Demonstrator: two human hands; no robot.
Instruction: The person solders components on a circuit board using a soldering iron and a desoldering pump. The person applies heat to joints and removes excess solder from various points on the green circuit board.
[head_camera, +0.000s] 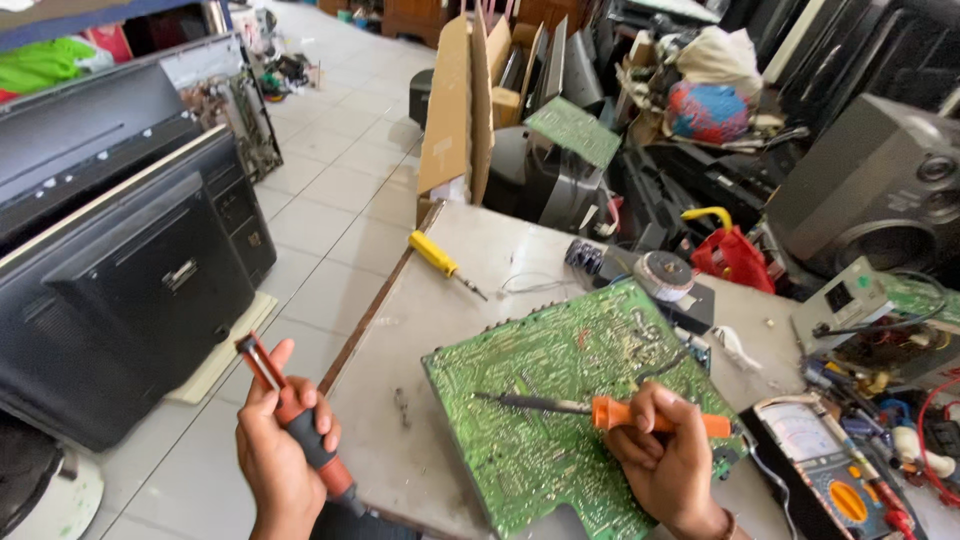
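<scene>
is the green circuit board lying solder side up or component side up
Solder side up: the green circuit board lies flat on the table, showing traces and solder points, no components.

Pale tiled floor (340, 190), cluttered workshop

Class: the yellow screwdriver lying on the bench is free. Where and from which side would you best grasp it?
Probably by the yellow handle of the screwdriver, from above: it lies flat with open bench around it, handle thick, thin tip pointing toward the circuit board.

Circuit board (560, 400): glossy green laminate with dull metal solder points. Soldering iron (610, 412): matt orange plastic grip, dark metal shaft. Worktop (420, 330): smooth, scuffed grey surface. Cardboard box (455, 110): matt brown.
</scene>
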